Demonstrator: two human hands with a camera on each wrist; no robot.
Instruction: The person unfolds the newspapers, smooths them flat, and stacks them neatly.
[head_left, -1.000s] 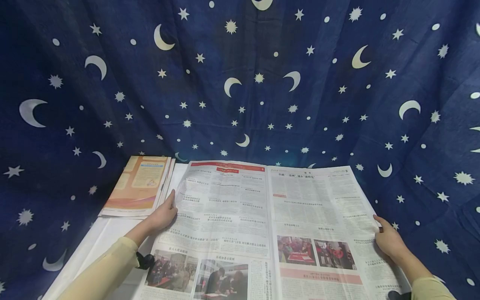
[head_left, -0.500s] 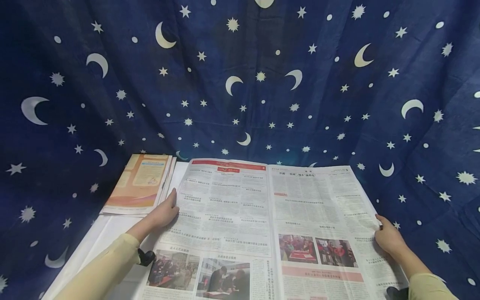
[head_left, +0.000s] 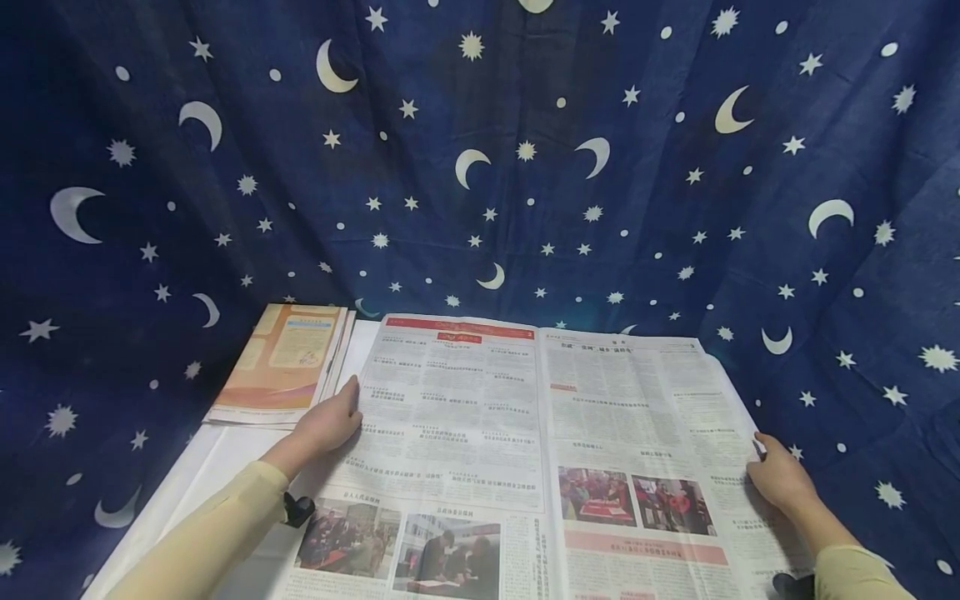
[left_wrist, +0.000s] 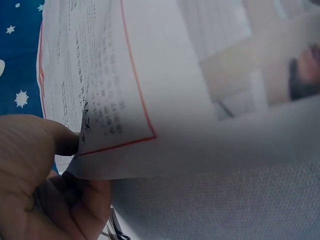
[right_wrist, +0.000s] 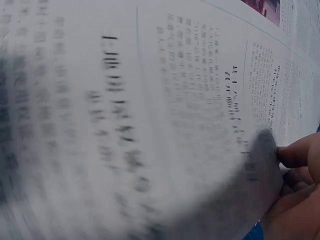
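The newspaper (head_left: 480, 400) is held spread open, its left edge pinched in the left hand (head_left: 327, 425) between thumb and curled fingers, its right edge pinched likewise in the right hand (head_left: 783, 482). Beyond and left of the left hand, booklets (head_left: 279, 367) are stacked on the table (head_left: 225, 458).

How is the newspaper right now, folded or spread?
Spread: the newspaper shows two pages side by side, left hand and right hand pinching opposite edges.

Newspaper (head_left: 517, 454) white, printed black, red; curtain (head_left: 547, 179) navy, pale moons, stars.
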